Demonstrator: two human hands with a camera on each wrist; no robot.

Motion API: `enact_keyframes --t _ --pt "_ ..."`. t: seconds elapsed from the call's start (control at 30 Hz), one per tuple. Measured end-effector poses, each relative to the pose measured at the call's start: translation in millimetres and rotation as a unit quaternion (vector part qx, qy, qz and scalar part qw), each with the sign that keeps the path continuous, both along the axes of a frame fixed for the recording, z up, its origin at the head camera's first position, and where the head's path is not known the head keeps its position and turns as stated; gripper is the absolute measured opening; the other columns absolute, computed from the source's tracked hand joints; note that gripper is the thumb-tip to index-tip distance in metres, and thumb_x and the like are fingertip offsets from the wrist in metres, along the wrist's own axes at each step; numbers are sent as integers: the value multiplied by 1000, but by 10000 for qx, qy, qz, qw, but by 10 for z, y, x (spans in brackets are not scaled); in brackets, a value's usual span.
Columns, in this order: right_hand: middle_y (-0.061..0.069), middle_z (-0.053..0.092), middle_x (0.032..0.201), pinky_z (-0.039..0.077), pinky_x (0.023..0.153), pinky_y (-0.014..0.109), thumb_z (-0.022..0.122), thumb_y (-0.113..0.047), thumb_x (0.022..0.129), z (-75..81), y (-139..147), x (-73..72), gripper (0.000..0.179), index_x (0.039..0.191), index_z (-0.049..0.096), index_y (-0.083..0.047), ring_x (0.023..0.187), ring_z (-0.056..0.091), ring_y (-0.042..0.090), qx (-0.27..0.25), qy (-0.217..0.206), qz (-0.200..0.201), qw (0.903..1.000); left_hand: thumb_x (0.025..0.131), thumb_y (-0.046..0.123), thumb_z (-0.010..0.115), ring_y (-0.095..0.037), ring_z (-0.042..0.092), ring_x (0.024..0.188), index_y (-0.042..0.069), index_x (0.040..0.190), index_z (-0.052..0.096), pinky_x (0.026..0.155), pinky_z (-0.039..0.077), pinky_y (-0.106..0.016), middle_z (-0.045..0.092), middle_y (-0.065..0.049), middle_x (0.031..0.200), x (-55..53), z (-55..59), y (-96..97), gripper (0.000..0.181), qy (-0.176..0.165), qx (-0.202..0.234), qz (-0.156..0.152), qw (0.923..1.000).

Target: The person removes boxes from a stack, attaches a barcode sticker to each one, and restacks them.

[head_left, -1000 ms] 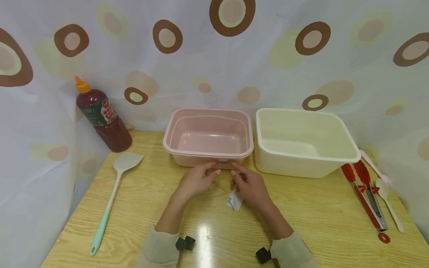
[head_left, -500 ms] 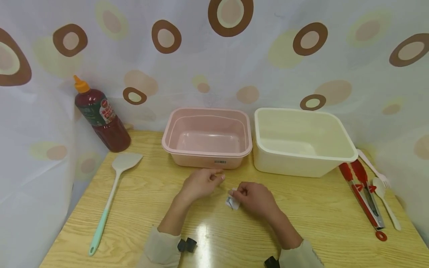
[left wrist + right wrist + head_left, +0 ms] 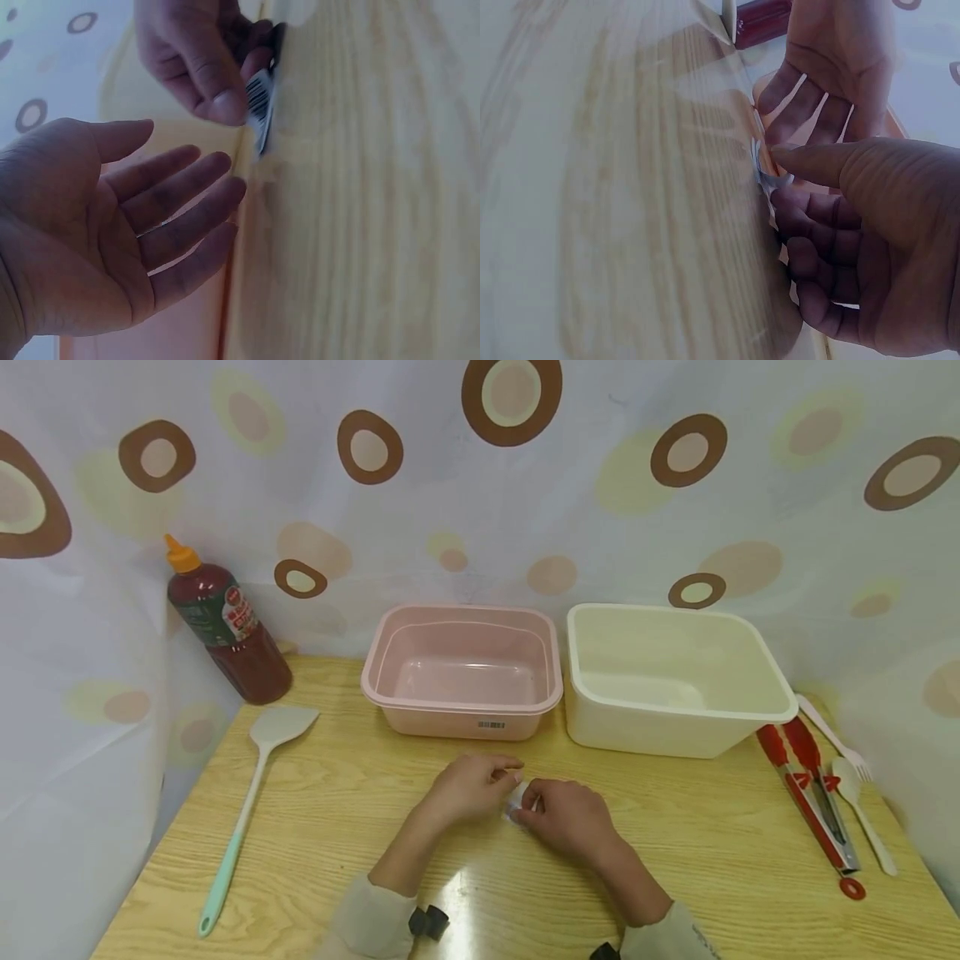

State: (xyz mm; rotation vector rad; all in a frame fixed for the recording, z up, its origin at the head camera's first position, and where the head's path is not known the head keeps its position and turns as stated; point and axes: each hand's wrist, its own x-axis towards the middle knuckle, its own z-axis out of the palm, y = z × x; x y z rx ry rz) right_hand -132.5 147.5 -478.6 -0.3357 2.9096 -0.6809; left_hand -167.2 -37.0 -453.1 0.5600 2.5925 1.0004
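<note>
My right hand (image 3: 572, 818) pinches a small white label (image 3: 259, 105) printed with a barcode, low over the wooden table. Part of the label is covered by the fingers in the head view. My left hand (image 3: 474, 785) reaches in from the left, its fingertips close to the label. In the left wrist view its fingers are extended and slightly bent, and nothing lies in the palm. Just behind both hands stands a pink plastic tub (image 3: 465, 704), with a barcode sticker (image 3: 491, 724) on its front wall.
A cream bin (image 3: 645, 727) stands right of the tub. Red-tipped tongs (image 3: 813, 802), a spoon (image 3: 862, 814) and a pink fork (image 3: 832, 735) lie at the right edge. On the left are a turner (image 3: 247, 810) and a red sauce bottle (image 3: 228, 631). A patterned curtain hangs behind.
Both hands have left the tub's front sticker and come nearer. The right hand has taken hold of the label on the table, and the left hand has moved right toward it.
</note>
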Motion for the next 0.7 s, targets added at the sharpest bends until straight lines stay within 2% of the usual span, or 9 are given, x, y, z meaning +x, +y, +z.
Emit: enact_keyframes --t 0.2,0.33,0.4,0.5,0.6,0.7 --pt "-15 63 70 47 59 28 71 -27 93 12 54 -6 7 88 74 -22 64 55 3 -371 -90 58 9993 104 27 54 -17 65 116 21 135 68 99 52 -43 69 1 133 59 21 65 34 37 -497 -479 9976" --pt "-14 63 70 48 61 28 68 -20 93 -5 68 -6 7 88 74 -20 66 55 4 -423 6 70 9991 104 21 52 -17 67 110 23 139 64 94 54 -40 72 -1 127 82 45 44 37 170 -912 -919 9914" --pt "-14 63 70 48 62 29 68 -19 92 -4 68 -4 8 88 75 -19 66 55 4 -426 19 41 9991 103 18 51 -19 67 113 24 141 62 94 54 -40 72 -2 127 87 43 35 39 349 -1179 -1107 9862" --pt "-13 62 70 47 60 28 69 -19 92 -2 73 -9 7 90 75 -18 65 54 5 -413 -12 40 9991 100 12 49 -23 63 124 28 142 61 100 51 -45 69 -5 132 90 46 22 46 488 -1449 -1173 9813" --pt "-14 61 70 45 59 27 69 -18 92 -8 82 -12 6 91 75 -18 65 52 4 -420 -22 84 9991 96 7 48 -25 52 141 32 141 61 111 44 -52 62 -5 144 86 39 7 54 495 -1579 -1130 9797" --pt "-14 61 69 43 59 24 68 -17 92 -13 97 -15 6 91 74 -19 64 51 3 -475 3 201 9987 95 6 47 -25 49 143 31 140 62 113 42 -52 61 -2 145 78 32 -10 55 473 -1592 -1111 9798"
